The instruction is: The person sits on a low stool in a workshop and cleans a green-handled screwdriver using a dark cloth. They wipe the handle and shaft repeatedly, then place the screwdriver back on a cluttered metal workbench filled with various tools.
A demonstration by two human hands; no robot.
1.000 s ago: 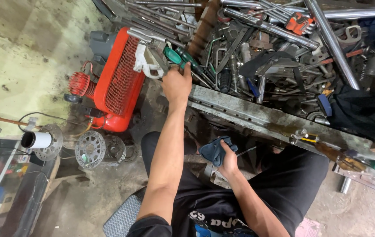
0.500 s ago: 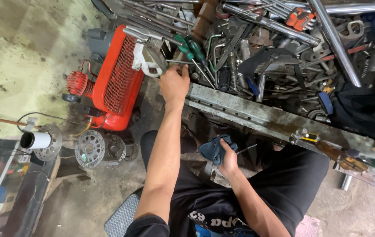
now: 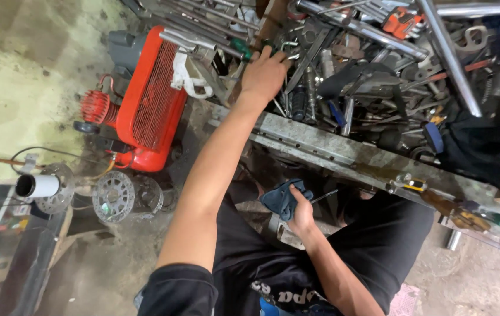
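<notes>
My left hand [image 3: 264, 73] reaches over the steel bench rail [image 3: 332, 146] into a heap of tools, knuckles up and fingers pressed down among them. A green-handled screwdriver [image 3: 241, 49] lies just left of its fingers; whether the hand grips anything is hidden. My right hand [image 3: 302, 213] stays low between my knees, closed on a crumpled blue cloth [image 3: 282, 198]. A thin metal rod [image 3: 325, 197] sticks out to the right of that hand.
A red air compressor [image 3: 147, 105] stands on the floor left of the bench. A brake disc [image 3: 112, 196] and a white tube [image 3: 36, 185] lie below it. Long steel tubes [image 3: 449, 52], an orange tool [image 3: 401, 22] and dark fabric [image 3: 484, 146] crowd the bench.
My left hand pulled back from the green screwdriver, then reached further up and right into the tool heap. The right hand with the cloth has stayed where it was.
</notes>
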